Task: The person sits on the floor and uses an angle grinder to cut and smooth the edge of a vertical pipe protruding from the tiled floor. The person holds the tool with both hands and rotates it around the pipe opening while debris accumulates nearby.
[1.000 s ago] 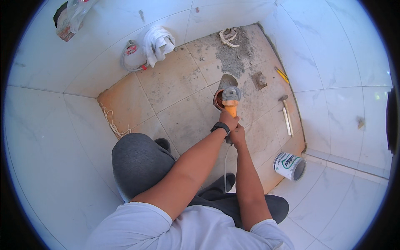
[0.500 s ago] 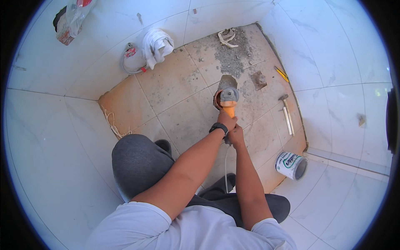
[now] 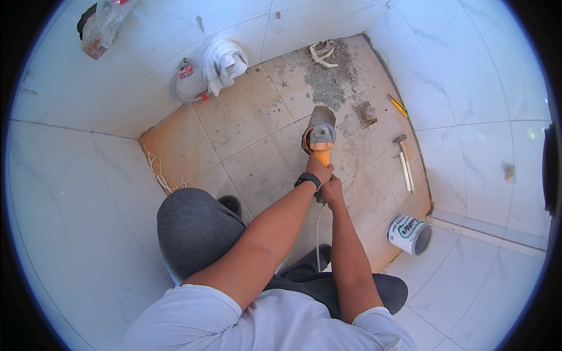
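Both hands are wrapped around an orange angle grinder (image 3: 322, 154) pointing away from me, its round grey head over the floor tiles. My left hand (image 3: 319, 168), with a dark watch on the wrist, grips the body just behind the head. Closer to me, my right hand (image 3: 332, 191) closes around the rear part, where a pale cord (image 3: 318, 234) runs down between my legs. Past the head shows a grey, round-ended patch or piece (image 3: 324, 114); its kind is unclear. The grinder hides the spot beneath it.
Grey rubble (image 3: 328, 82) lies at the far wall. Along the right edge are a yellow-handled tool (image 3: 397, 106), a hammer (image 3: 406, 162) and a paint can (image 3: 409, 234) on its side. A square floor hole (image 3: 366, 114), a white cloth (image 3: 223, 64) and pale cord pieces (image 3: 157, 171) surround the work spot.
The scene has shifted slightly in the picture. My hands and the grinder stay in nearly the same place, with the grip unchanged.
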A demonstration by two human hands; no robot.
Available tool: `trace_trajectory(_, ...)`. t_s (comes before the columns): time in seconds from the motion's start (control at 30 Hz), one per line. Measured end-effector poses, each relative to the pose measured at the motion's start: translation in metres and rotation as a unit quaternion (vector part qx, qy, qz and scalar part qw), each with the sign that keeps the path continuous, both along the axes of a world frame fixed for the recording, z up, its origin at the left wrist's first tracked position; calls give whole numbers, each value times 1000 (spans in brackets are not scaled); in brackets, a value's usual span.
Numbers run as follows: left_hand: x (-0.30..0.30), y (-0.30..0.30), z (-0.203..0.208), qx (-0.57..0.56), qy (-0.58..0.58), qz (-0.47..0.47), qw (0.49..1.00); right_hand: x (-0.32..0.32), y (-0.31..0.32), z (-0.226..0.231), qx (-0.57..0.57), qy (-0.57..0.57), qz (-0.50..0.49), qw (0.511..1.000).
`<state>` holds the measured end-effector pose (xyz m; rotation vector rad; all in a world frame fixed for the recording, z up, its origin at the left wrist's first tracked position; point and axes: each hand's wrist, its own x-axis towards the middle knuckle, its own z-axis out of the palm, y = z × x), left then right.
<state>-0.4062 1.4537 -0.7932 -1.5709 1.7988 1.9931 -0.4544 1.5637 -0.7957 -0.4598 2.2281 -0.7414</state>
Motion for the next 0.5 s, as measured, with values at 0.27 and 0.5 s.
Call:
trace_trajectory(0.27,-3,1,-7,-33,3,2,999,-1,-1,3,-11,-8,3,1000)
trace_trajectory(0.5,-5,5,-10,-32,5,22,999,-3,1,-2,-45,-27,-21,998)
